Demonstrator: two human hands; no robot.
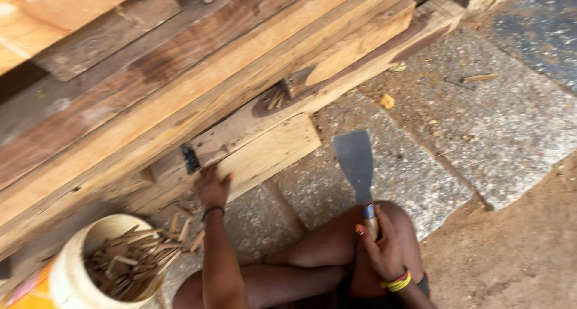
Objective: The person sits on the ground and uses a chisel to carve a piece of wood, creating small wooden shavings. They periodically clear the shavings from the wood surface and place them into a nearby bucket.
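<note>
My left hand (213, 187) reaches forward and rests its fingers on the near end of a pale wooden plank (264, 145), beside a small dark metal piece (190, 158) at the plank's edge. Over my bent knee, my right hand (380, 247) grips the wooden handle of a wide flat metal blade (356, 162). The blade points away from me over the stone slab. Yellow and red bangles circle my right wrist, and a dark band sits on my left wrist.
Long planks and beams (180, 75) are stacked across the left and top. At the lower left a pale round bucket (78, 267) holds several small wood sticks. Grey stone slabs (493, 135) and brown dirt (517, 255) lie to the right.
</note>
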